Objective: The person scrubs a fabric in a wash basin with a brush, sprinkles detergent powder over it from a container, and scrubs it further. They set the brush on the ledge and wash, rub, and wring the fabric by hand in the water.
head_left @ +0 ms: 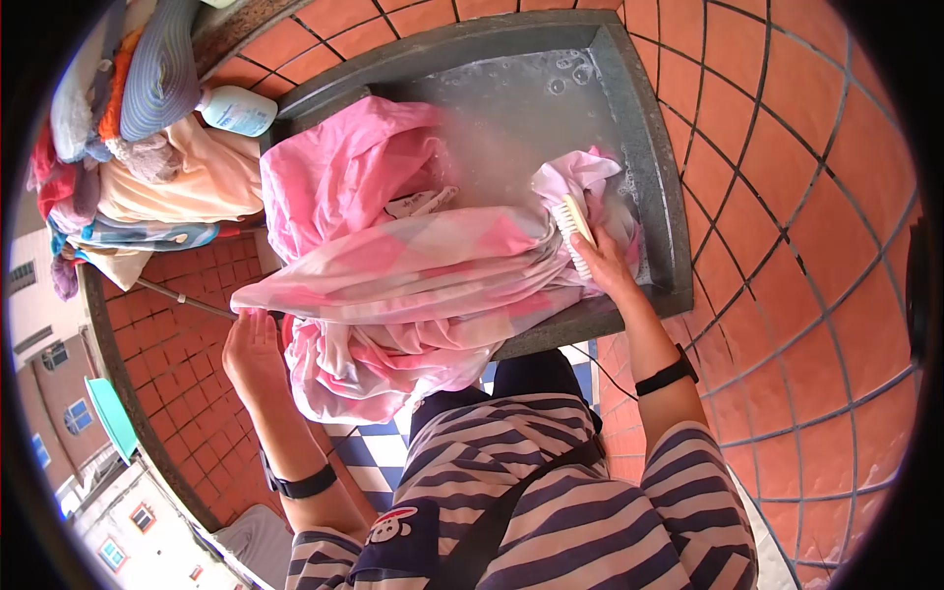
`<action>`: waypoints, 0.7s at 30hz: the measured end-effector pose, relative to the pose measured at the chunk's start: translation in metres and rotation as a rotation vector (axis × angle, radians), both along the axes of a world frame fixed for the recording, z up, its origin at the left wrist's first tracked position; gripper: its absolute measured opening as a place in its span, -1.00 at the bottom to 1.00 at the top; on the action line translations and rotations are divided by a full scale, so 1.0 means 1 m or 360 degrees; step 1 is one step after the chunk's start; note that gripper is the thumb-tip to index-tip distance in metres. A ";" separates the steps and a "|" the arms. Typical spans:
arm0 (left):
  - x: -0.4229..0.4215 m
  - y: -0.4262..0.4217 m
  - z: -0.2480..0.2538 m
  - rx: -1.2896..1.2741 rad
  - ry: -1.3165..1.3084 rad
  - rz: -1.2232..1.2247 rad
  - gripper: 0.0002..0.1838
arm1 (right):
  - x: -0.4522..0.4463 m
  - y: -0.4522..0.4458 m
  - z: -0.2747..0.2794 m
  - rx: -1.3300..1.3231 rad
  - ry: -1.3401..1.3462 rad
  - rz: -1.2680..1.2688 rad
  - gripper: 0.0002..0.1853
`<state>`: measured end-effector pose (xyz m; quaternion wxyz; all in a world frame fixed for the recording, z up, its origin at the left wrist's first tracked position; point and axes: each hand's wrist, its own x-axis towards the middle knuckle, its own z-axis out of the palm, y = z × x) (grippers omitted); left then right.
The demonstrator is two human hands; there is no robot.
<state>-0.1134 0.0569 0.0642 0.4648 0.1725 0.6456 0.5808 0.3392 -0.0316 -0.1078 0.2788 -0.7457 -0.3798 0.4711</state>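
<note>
A large pink-and-white checked cloth (423,261) lies stretched across a grey stone sink (661,147), its near folds hanging over the front edge. My left hand (254,356) is closed on the left end of this cloth, the fingertips partly hidden by it. In my right hand (607,264) is a scrub brush (571,234) with pale bristles, resting against the bunched right end of the cloth. Cloudy, soapy water (511,108) with a few bubbles fills the back of the sink. A plainer pink part of the fabric (339,162) is heaped at the left side.
Beyond the sink's left end stands a white bottle (239,110) with a blue label. Beside it is a pile of clothes and towels (177,172). An orange tiled wall (777,216) rises at the right. Blue-and-white floor tiles (374,452) show below.
</note>
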 end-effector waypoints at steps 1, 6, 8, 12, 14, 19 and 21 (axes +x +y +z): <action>0.008 -0.010 -0.021 -0.0025 0.0488 0.0076 -0.39 | -0.003 0.001 0.006 0.0141 0.0074 0.0024 -0.34; 0.137 -0.054 -0.020 0.0551 0.2225 -0.1521 -0.43 | 0.002 0.022 -0.007 0.0175 0.0080 -0.0175 -0.39; 0.165 -0.060 -0.051 0.0625 0.2048 -0.2062 -0.50 | 0.011 0.036 0.010 0.0111 0.0244 -0.0379 -0.41; 0.189 -0.052 -0.099 0.0200 0.2352 -0.2331 -0.84 | 0.035 0.039 0.004 0.0129 0.0654 -0.0704 -0.51; 0.185 -0.047 -0.103 0.0260 0.2273 -0.2380 -0.89 | 0.043 0.034 0.012 0.0040 0.0843 -0.0731 -0.58; 0.179 -0.026 -0.037 0.0018 0.1247 -0.2449 -0.84 | 0.035 0.029 0.000 -0.0212 0.1524 -0.0830 -0.62; 0.171 -0.011 -0.004 -0.0225 0.0571 -0.2140 -0.76 | 0.019 0.037 0.001 -0.0189 0.1801 -0.0863 -0.62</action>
